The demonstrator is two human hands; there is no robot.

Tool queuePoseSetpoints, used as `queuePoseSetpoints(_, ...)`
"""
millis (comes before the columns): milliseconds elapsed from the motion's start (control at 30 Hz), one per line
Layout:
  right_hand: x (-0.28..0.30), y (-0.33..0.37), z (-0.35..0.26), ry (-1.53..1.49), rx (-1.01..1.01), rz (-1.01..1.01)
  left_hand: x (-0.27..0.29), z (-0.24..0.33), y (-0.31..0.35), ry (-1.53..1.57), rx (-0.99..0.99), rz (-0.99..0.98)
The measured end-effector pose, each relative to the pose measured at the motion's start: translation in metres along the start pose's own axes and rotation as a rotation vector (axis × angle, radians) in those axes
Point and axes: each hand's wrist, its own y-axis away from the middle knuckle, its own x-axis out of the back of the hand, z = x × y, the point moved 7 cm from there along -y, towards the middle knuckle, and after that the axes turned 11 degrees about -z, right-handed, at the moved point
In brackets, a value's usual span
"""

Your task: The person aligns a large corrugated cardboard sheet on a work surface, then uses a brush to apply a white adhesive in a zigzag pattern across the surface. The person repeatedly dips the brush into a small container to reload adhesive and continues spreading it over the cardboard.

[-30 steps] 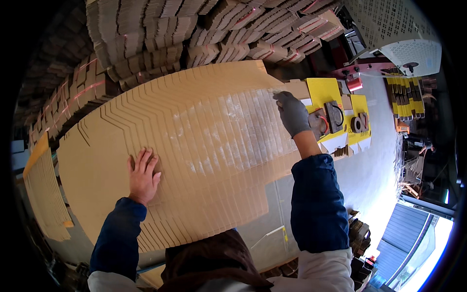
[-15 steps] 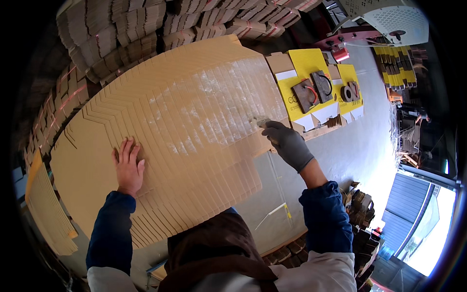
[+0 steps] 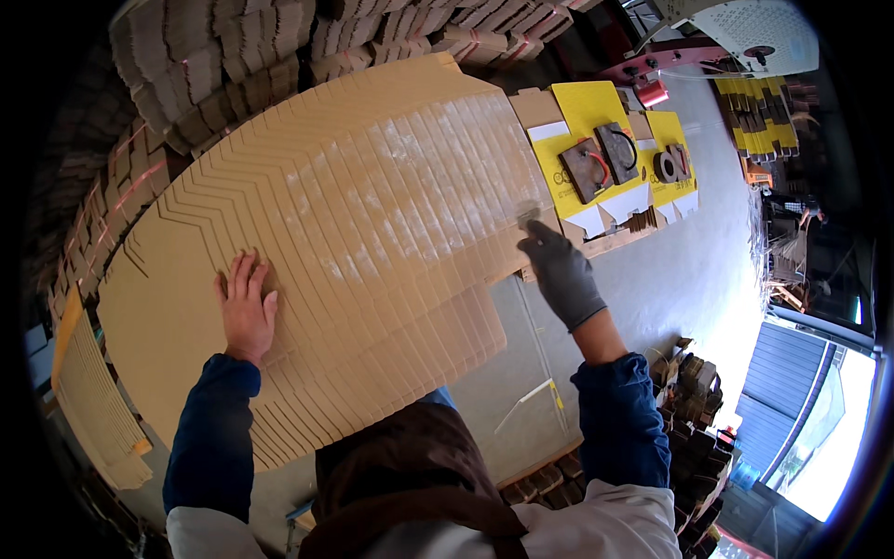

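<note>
Brown cardboard sheets [image 3: 186, 307] lie fanned out in overlapping rows, with whitish wet-looking smears across their middle strips. My bare left hand [image 3: 247, 312] rests flat on the sheets at the left, fingers stretched out. In a dark grey glove, my right hand [image 3: 562, 275] is closed round the handle of a flat brush [image 3: 528, 214]. The brush's end is blurred and sits at the right end of the smeared strips, by the fan's right edge. Whether its bristles touch the cardboard I cannot tell.
Yellow printed cardboard pieces [image 3: 587, 107] lie beyond the fan's right end, with dark blocks [image 3: 585, 172] with handles and a tape roll [image 3: 666, 168] on them. Bundled cardboard stacks [image 3: 251, 56] rise behind. More cardboard sheets [image 3: 102, 401] stand at far left.
My right hand has moved a little to the right with the brush, toward the fan's right edge. My left hand stays in place on the cardboard.
</note>
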Motion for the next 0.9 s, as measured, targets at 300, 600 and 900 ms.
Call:
queuePoseSetpoints(300, -0.006, 0.005, -0.012, -0.005, 0.081, 0.081, -0.003, -0.001, -0.002, -0.010, -0.014, 0.005)
queuePoseSetpoints(600, -0.019, 0.004, 0.006, 0.023, 0.014, -0.042, -0.001, 0.002, -0.005, 0.002, -0.001, -0.011)
queuePoseSetpoints(900, -0.028, -0.004, 0.086, -0.037, -0.180, 0.056, -0.002, -0.001, -0.003, 0.000, -0.006, -0.004)
